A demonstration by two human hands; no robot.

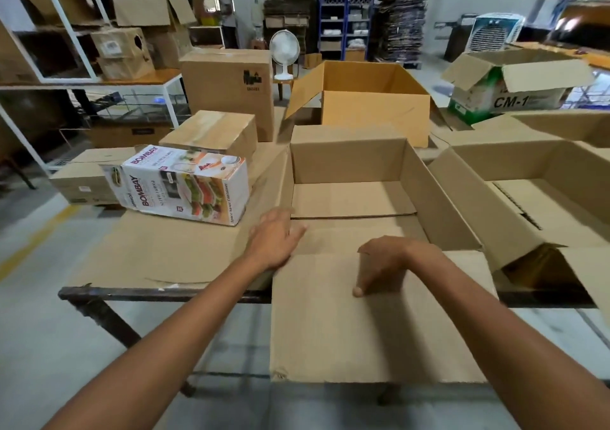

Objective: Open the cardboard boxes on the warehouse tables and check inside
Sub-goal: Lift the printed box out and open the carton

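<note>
The near flap (pixel 379 330) of the open box (pixel 350 165) hangs past the desk (pixel 165 292) edge at 6 o'clock, above the floor (pixel 66 347). The box sits at centre. Two more open boxes (pixel 376 116) (pixel 544 198) stand at 12 and 3 o'clock, and one printed carton (pixel 185 185) lies at 10. The right hand (pixel 386 261) grips the near flap's fold, fingers curled over it and thumb on its outer face. The left hand (pixel 275 241) lays straight fingers (pixel 293 231) flat on the left flap (pixel 198 251).

table (pixel 165 292) | on it: cardboard sheet (pixel 158 251), open box (pixel 346 162), BOMBAY carton (pixel 185 185)

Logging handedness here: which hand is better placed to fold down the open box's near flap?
Probably right: the right hand grips the near flap at its top edge, while the left hand lies flat at the box corner.
</note>
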